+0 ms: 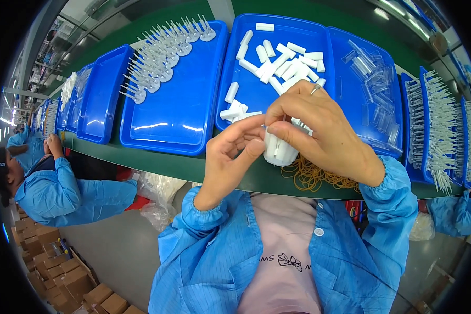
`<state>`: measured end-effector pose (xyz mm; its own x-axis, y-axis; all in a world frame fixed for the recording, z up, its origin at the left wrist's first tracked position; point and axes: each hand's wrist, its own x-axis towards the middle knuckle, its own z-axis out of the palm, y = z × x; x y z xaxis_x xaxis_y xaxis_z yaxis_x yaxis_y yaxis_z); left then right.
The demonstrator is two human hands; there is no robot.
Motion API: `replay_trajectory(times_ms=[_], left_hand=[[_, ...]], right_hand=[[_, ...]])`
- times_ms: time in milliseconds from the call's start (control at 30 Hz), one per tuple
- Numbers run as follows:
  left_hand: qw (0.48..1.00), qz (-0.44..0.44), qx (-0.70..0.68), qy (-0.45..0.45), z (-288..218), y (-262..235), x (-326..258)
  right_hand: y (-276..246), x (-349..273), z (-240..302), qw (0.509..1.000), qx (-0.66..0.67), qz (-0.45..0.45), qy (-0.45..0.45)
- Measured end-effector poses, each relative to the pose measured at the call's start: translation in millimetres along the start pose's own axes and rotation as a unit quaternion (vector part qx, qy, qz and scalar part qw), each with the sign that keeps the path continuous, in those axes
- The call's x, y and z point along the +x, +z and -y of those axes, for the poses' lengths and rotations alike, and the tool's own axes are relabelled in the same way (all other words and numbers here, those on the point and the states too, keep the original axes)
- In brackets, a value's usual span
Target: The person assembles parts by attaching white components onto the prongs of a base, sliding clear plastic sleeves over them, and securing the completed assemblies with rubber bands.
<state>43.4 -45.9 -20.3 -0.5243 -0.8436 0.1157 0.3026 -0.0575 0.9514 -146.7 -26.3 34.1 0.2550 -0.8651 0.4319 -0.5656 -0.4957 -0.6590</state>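
Blue jacket (204, 277): nearest the camera, open over a pale shirt (280, 230); gathered cuffs.
Right hand (327, 128): fingers narrow, thumb and forefinger drawn together at the top of a white piece (280, 152); exact grip hidden.
Left hand (226, 162): fingers half curled at the piece's left side; contact cannot be told.
Piece position: between the hands, near the front edge of the green worktop (162, 163); roughly upright, sides ribbed.
Handling (judgement): brace the lower part with the left fingers; pinch lightly and centrally from above to avoid tilting it.
Rubber bands (314, 178): loose heap below the right hand; a snag seems possible, so lift clear.
Middle tray (309, 35): beyond the hands, white blocks (282, 68) scattered.
Right tray (345, 112): clear plastic pieces (369, 73).
Left tray (193, 99): spiked parts (165, 57), grouped along its far left.
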Motion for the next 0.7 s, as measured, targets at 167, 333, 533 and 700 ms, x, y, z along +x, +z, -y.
replay_trajectory(times_ms=[167,333,533,700], left_hand=[[0.988,0.087,-0.078,-0.103,8,-7,10],[0.984,0.125,-0.082,-0.094,12,-2,18],[0.94,0.089,-0.283,-0.172,18,-3,15],[0.925,0.049,-0.314,-0.208,18,-2,15]], right_hand=[[2,-1,2,0.996,-0.075,-0.026,-0.034],[5,0,3,0.988,-0.142,-0.027,-0.056],[-13,-3,3,0.988,-0.087,-0.086,-0.091],[-20,-20,20,0.997,-0.056,0.03,-0.032]])
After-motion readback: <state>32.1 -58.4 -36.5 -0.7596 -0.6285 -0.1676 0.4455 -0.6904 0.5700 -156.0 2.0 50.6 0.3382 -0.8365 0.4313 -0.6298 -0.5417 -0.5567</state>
